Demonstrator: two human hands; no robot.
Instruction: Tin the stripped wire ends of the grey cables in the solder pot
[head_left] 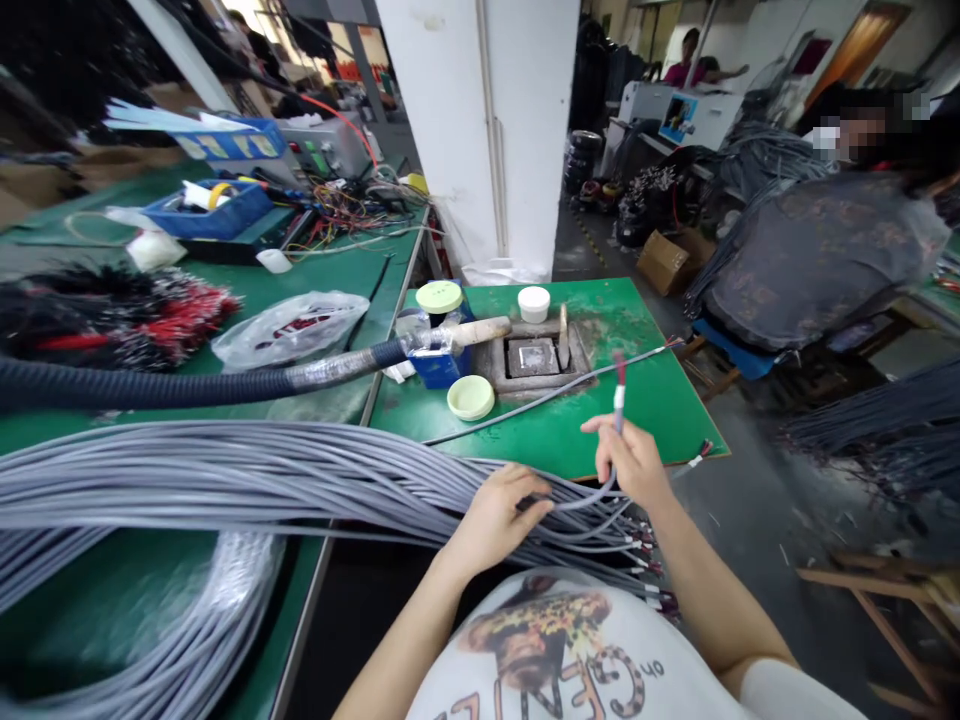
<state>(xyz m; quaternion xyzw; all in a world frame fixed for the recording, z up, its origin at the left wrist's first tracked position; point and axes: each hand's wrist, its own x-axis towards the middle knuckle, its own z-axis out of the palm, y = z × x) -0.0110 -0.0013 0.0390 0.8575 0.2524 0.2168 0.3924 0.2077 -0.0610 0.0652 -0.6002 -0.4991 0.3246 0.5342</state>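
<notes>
A thick bundle of grey cables (300, 475) runs from the left to just in front of my body, with several stripped red and dark ends at its right. My left hand (506, 515) is closed on a grey cable at the bundle's right part. In my right hand (630, 455) the end of a grey cable (619, 400) points up, with a white band and reddish wires at its tip. A single grey cable (525, 405) lies across the green board. Beyond it a square metal solder pot (534, 358) sits with a flat stick (564, 335) on its rim.
A ribbed hose (187, 388) reaches over the left table to a blue box (439, 368). Round tubs (534, 303) and a pale lid (470, 397) stand by the pot. A white pillar (495, 130) rises behind. At right a person (825, 260) sits.
</notes>
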